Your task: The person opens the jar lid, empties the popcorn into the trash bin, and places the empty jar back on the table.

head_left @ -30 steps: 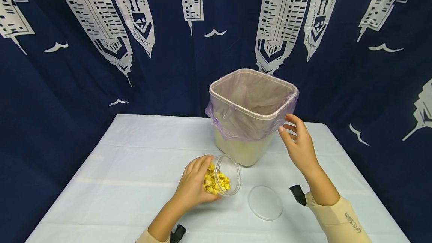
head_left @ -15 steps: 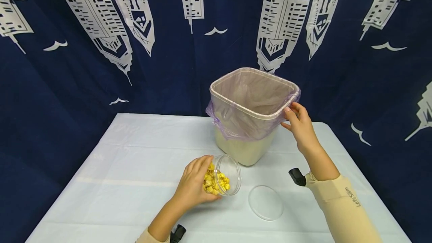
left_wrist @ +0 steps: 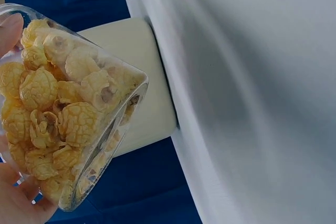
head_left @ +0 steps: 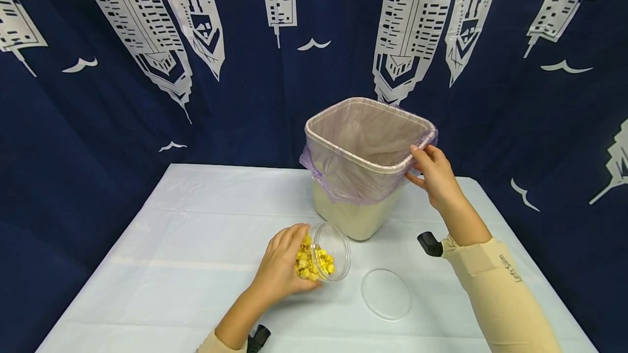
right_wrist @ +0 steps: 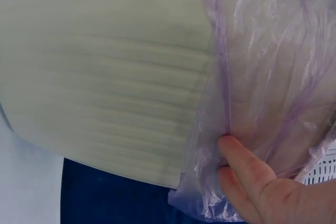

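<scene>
My left hand (head_left: 279,263) grips a clear plastic jar (head_left: 338,241) from its left side, and the jar lies tilted with its open mouth facing right. Yellow popcorn (head_left: 306,265) fills its lower part; the left wrist view shows the round popcorn (left_wrist: 39,88) through the wall. At the right corner of a cream trash bin (head_left: 350,222), my right hand (head_left: 436,181) holds the rim, thumb on top and fingers outside. A thin purple bin liner (head_left: 358,187) is folded over that rim, and in the right wrist view fingertips (right_wrist: 231,148) press against the liner (right_wrist: 273,66).
A clear round lid (head_left: 386,294) lies flat on the white-covered table (head_left: 196,255), right of the jar and in front of the bin. Behind the table hangs a dark blue curtain (head_left: 245,113) with white building prints.
My right hand has moved up and in from beside the bin and taken hold of its lined rim. My left hand keeps the jar in nearly the same place.
</scene>
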Motion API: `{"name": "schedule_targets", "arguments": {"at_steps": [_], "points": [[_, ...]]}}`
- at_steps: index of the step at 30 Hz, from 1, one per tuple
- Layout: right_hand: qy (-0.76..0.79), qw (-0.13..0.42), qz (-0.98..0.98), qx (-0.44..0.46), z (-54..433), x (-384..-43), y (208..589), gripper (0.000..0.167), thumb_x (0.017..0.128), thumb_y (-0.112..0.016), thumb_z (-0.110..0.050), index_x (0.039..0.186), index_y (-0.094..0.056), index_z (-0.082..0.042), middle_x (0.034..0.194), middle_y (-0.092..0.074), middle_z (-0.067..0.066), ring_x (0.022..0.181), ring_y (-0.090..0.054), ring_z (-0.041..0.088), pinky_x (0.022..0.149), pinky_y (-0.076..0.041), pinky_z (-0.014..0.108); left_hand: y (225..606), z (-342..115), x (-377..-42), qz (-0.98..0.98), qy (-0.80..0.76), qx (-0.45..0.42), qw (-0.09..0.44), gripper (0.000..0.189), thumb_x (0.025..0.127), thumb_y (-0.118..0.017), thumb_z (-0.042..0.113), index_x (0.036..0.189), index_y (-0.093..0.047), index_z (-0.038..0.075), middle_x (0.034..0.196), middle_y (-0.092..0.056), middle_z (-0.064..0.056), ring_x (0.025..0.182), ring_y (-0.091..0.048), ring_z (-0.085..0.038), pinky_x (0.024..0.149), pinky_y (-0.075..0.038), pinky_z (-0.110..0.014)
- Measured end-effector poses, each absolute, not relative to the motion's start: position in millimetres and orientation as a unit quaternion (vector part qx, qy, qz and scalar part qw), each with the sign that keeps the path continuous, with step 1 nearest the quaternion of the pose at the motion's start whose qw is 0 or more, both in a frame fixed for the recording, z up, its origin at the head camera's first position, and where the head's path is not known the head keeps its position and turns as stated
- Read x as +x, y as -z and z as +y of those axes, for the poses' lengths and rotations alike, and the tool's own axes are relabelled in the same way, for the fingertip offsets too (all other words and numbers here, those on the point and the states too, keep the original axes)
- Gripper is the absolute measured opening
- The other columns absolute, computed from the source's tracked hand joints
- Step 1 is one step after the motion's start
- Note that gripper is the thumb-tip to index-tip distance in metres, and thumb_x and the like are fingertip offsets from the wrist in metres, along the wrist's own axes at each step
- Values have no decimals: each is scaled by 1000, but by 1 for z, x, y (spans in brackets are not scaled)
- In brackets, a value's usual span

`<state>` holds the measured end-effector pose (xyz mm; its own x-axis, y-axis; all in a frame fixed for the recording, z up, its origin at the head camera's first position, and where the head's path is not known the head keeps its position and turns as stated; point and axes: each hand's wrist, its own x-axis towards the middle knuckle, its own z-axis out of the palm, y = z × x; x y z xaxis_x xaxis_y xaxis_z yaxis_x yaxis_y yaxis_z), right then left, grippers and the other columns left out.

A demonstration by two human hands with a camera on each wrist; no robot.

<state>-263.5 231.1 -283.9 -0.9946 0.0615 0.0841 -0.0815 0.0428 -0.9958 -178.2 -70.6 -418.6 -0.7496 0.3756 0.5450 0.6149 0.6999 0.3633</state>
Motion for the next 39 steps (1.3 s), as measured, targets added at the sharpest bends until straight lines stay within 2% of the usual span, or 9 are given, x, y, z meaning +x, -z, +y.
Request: {"name": "schedule_targets", "arguments": {"at_steps": [8,14,27,39], "points": [[-700,51,-713,9,231,-264,284,77,91,-48,-38,141,-5,1,140,-17,20,118,-32,27,95,-33,42,411,-72,-179,-901,291,-232,224,105,47,-83,46,133,-37,10,129,-42,-8,118,-35,-28,99,-27,-45],[-702,55,-710,2,230,-265,285,75,91,-48,-37,141,-7,1,139,-19,20,119,-32,28,94,-35,39,396,-77,-188,-897,310,-200,244,104,47,-84,46,132,-37,9,127,-42,-9,117,-35,-27,98,-28,-44],[-702,56,-710,1,230,-266,286,74,91,-47,-37,141,-7,0,140,-18,19,121,-30,29,96,-32,43,337,-86,-214,-880,319,-168,310,103,48,-85,42,132,-36,7,127,-42,-13,114,-35,-33,95,-28,-45],[-699,60,-712,-4,228,-264,286,77,90,-48,-39,141,-7,1,141,-18,20,125,-27,32,96,-33,41,285,-92,-236,-871,273,-171,372,103,49,-85,42,132,-35,5,128,-40,-16,115,-33,-35,93,-28,-47]]}}
